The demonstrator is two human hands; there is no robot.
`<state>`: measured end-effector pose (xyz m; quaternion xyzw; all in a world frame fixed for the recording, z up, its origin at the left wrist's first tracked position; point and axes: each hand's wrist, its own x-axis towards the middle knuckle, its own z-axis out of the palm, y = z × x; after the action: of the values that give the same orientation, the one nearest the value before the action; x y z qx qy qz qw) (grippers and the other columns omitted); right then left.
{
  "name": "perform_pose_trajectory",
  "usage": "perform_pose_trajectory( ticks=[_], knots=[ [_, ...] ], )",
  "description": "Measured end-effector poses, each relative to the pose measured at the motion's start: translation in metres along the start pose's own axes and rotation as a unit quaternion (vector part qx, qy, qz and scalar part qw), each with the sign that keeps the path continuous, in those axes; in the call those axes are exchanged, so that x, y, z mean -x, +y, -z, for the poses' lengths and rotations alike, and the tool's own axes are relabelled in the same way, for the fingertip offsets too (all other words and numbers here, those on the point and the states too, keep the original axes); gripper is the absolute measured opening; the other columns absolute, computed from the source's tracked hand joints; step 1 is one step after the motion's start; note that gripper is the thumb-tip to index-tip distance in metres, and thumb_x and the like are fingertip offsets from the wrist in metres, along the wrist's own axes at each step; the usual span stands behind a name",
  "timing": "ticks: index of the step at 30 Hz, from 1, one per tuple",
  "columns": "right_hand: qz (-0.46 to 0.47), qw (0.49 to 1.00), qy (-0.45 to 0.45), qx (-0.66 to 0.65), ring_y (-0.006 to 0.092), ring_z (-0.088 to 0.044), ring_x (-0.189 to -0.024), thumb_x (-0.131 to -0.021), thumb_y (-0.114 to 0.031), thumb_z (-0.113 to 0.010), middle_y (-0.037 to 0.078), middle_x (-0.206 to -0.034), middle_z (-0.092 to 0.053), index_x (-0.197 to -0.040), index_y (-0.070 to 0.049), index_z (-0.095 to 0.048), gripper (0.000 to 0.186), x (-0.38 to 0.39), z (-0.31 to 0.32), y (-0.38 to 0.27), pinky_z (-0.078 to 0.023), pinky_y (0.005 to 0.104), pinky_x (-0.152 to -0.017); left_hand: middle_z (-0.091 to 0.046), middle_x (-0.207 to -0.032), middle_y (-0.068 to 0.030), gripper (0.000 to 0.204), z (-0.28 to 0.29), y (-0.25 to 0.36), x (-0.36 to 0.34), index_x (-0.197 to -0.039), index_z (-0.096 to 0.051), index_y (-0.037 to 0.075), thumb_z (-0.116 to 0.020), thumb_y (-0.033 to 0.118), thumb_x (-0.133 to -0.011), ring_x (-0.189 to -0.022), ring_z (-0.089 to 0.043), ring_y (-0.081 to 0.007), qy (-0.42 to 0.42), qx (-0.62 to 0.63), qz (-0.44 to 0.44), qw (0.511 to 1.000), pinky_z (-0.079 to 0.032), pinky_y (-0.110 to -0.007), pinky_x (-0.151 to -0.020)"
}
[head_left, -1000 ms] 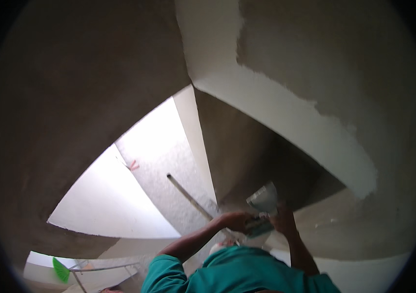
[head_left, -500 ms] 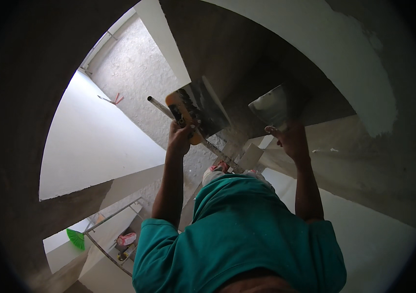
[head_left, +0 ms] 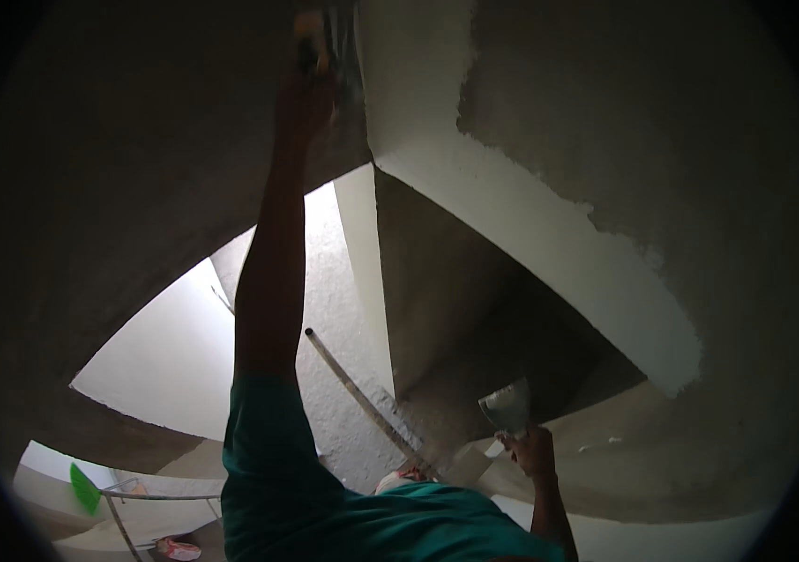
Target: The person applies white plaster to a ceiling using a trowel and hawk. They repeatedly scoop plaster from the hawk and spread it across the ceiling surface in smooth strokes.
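Observation:
My left arm stretches far up, and my left hand [head_left: 308, 105] is closed round a wide plastering trowel [head_left: 310, 42] with a yellowish back. The trowel is blurred and dark, close to the edge where the dark ceiling meets a white-coated strip [head_left: 418, 103]; whether it touches is hard to tell. Lower at the right, my right hand [head_left: 532, 451] grips a putty knife [head_left: 509, 406] by its handle, blade upward. Pale filler coats part of that blade.
A metal pole [head_left: 352, 384] slants up in front of me. Dark unpainted wall [head_left: 474, 290] lies beyond it. White filler with a ragged edge covers part of the ceiling at the right. At lower left are a green broom head [head_left: 84, 489] and a metal frame [head_left: 151, 497].
My left hand has gone from chest height to high overhead with the trowel. The view has tilted upward, showing more ceiling. My right hand still holds the putty knife, lower in the picture.

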<state>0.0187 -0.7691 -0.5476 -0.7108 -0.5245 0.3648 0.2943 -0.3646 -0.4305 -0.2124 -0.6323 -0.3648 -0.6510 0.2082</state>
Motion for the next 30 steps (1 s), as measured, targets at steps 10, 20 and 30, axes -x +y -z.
perform_pose_trajectory(
  ticks=[10, 20, 30],
  knots=[
    [-0.094, 0.993, 0.055, -0.053, 0.0119, -0.055, -0.043, -0.077, -0.015, -0.077, 0.008, -0.058, -0.062, -0.078, 0.002, -0.064, 0.021, 0.033, 0.007, 0.053, -0.043, 0.029, -0.041, -0.069, -0.087, -0.0211, 0.038, -0.05, -0.078, -0.161, -0.094, -0.068, 0.0, -0.064, 0.032, -0.075, -0.084, -0.068, -0.0368, -0.067, -0.31, -0.054, 0.947, -0.052, -0.044, -0.075],
    [-0.096, 0.99, 0.073, -0.077, 0.0119, -0.055, -0.043, -0.077, -0.016, -0.077, 0.008, -0.056, -0.061, -0.075, 0.001, -0.063, 0.022, 0.034, 0.005, 0.055, -0.042, 0.029, -0.039, -0.066, -0.078, -0.0257, 0.039, -0.063, -0.031, -0.15, -0.082, -0.065, -0.011, -0.062, 0.027, -0.074, -0.076, -0.068, -0.0361, -0.037, -0.084, 0.125, 0.988, -0.051, -0.043, -0.07],
    [-0.115, 0.988, 0.082, -0.069, 0.0127, -0.055, -0.042, -0.076, -0.016, -0.078, 0.008, -0.056, -0.061, -0.074, 0.001, -0.063, 0.023, 0.036, 0.007, 0.058, -0.041, 0.0301, -0.039, -0.067, -0.08, -0.0241, 0.036, -0.09, -0.052, -0.156, -0.08, -0.068, -0.005, -0.061, 0.029, -0.076, -0.078, -0.068, -0.0354, -0.062, -0.266, -0.007, 0.962, -0.052, -0.046, -0.071]
  ],
)
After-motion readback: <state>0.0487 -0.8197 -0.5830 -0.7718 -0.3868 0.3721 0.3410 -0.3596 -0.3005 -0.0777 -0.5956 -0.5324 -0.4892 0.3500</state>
